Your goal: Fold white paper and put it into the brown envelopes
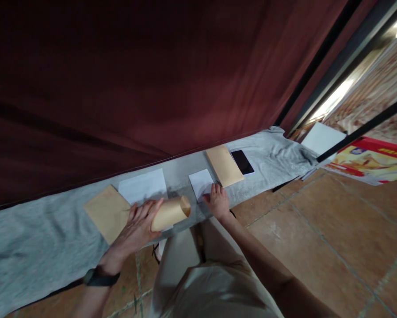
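My left hand (137,227) lies across brown paper, with its thumb and fingers against a curled brown envelope (172,212) whose open end faces right. Flat brown paper (107,212) extends to the left of this hand; whether both are one piece I cannot tell. A white sheet (145,183) lies behind the fingers, partly covered. My right hand (218,201) grips the near right corner of a small folded white paper (200,181), its thumb over the paper. Just behind that hand lies another brown envelope (224,165), flat.
A dark-screened phone (242,162) lies right of the flat envelope. Grey cloth (274,152) covers the narrow bench, rumpled at its right end. A dark red curtain (152,88) hangs behind. Black poles (367,128), a white box (326,139) and a colourful carton (371,161) stand right.
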A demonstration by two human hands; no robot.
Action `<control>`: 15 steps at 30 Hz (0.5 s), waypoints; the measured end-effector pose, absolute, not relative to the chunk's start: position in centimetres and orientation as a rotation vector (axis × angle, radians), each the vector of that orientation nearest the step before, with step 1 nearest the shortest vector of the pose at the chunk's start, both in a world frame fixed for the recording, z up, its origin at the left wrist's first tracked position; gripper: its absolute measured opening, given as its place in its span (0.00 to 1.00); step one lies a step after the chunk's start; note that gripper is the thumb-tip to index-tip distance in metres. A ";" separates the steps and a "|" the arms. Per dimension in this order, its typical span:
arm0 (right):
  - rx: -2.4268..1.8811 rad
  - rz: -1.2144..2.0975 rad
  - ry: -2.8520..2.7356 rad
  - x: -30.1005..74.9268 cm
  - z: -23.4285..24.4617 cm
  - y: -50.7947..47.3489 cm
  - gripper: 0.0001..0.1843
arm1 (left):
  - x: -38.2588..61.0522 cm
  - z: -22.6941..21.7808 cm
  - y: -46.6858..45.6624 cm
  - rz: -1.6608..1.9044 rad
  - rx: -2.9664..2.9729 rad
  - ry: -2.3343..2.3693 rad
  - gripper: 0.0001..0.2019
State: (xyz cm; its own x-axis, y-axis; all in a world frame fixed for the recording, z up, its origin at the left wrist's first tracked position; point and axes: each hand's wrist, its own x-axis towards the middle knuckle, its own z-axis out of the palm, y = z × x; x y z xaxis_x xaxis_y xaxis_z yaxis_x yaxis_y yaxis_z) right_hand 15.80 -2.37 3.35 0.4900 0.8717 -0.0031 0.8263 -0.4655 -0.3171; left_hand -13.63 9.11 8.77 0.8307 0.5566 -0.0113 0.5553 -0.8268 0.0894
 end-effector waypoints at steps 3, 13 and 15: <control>-2.513 0.233 -1.378 15.5 2.9 -1.5 0.38 | -14.0 9.0 10.4 -0.065 2.885 0.930 0.47; -2.554 0.257 -1.151 16.0 2.2 -0.5 0.34 | -15.0 7.0 12.6 -0.193 2.785 1.014 0.54; -2.551 0.249 -1.117 16.1 2.0 -0.6 0.29 | -15.2 6.6 12.6 -0.205 2.772 1.028 0.55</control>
State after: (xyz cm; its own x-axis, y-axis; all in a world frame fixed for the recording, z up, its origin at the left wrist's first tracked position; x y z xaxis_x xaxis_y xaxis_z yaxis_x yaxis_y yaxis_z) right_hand 16.10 -0.57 2.03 0.6749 0.7375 -0.0225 0.6772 -0.6312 -0.3781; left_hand -15.16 12.60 6.64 0.7518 0.6315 -0.1897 0.6559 -0.7455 0.1180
